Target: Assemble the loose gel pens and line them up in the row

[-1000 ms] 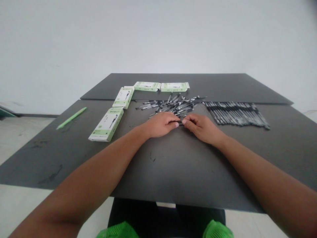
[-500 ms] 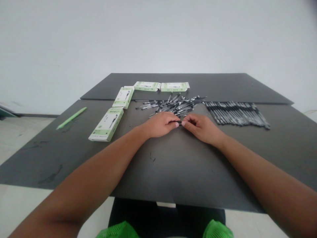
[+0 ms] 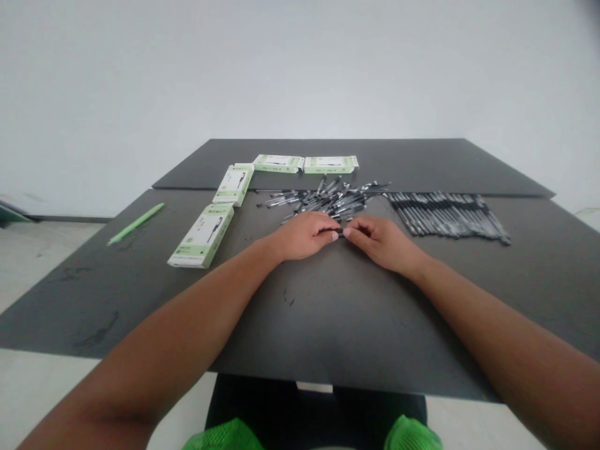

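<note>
My left hand and my right hand meet at the middle of the dark table, fingertips closed on a small black pen between them. Most of that pen is hidden by the fingers. Just beyond my hands lies a loose heap of clear and black pens, pointing in many directions. To the right of the heap, several pens lie side by side in a slanting row.
Four-sided white and green boxes lie left and behind the heap: a near box, one behind it, and two at the back. A green pen lies far left on the table.
</note>
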Demonstrator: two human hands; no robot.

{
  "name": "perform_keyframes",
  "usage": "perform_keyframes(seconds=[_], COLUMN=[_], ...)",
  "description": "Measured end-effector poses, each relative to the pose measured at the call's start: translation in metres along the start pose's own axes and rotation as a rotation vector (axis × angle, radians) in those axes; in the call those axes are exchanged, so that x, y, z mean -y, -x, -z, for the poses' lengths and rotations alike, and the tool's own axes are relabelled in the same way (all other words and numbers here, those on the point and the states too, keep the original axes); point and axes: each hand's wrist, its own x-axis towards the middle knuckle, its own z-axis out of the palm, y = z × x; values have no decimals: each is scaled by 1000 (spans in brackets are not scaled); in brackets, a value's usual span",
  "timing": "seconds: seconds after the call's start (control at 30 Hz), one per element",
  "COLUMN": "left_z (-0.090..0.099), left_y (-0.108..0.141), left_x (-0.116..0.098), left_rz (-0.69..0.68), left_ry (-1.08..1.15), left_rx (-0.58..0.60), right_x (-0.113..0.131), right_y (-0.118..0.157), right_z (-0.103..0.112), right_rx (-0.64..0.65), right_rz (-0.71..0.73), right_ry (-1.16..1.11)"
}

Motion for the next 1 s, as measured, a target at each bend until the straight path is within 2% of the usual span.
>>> perform_keyframes(seconds=[0.57,0.77,1.0], left_z=[0,0,0], left_y=[0,0,0], left_x=[-1,0,-1], left_rz=[6,25,27], left_ry=[24,46,45], left_rx=[-5,-9,-4], right_x=[0,-1,1], right_y=[1,1,1], right_z=[0,-2,0], right_rx=[-8,-13,-26], right_rz=[-6,-7,20], right_ry=[-5,-104,-29])
